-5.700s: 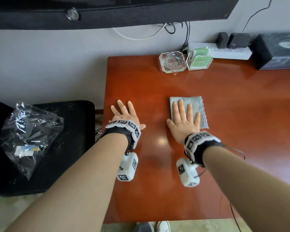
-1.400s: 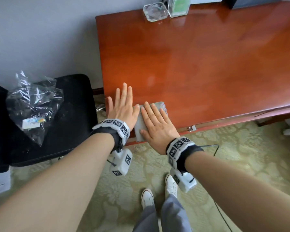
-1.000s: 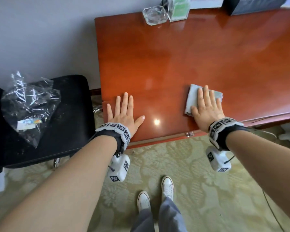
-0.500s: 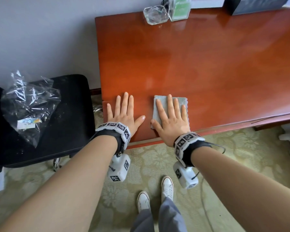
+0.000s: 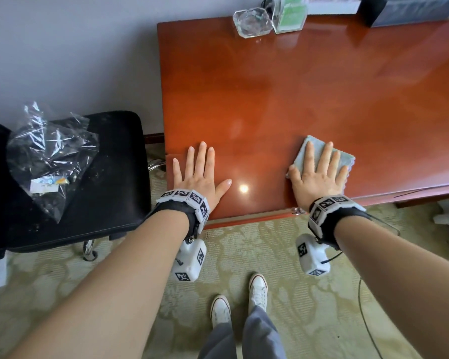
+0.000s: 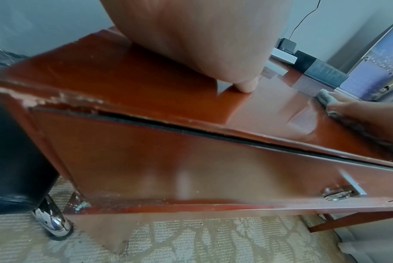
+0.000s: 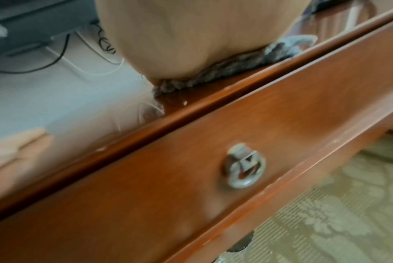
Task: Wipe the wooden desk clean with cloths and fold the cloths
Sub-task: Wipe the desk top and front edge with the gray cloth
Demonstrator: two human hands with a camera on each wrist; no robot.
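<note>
A folded grey-blue cloth [image 5: 345,156] lies near the front edge of the red-brown wooden desk [image 5: 283,94]. My right hand [image 5: 319,174] presses flat on the cloth with straight, spread fingers. In the right wrist view the cloth [image 7: 213,74] bunches under my palm, just behind the desk's front lip. My left hand [image 5: 197,174] lies flat and empty on the desk's front left corner. The left wrist view shows its thumb [image 6: 247,85] on the wood and the cloth [image 6: 324,94] far to the right.
A glass ashtray [image 5: 252,22] and a clear box of green sheets [image 5: 289,14] stand at the desk's back edge, a dark box [image 5: 410,7] to their right. A black chair [image 5: 88,177] with a plastic bag [image 5: 47,156] stands left. A drawer with a metal pull [image 7: 245,167] is below.
My right hand has slid the cloth to the right along the desk's front edge, away from the left hand. The left hand has stayed flat in place.
</note>
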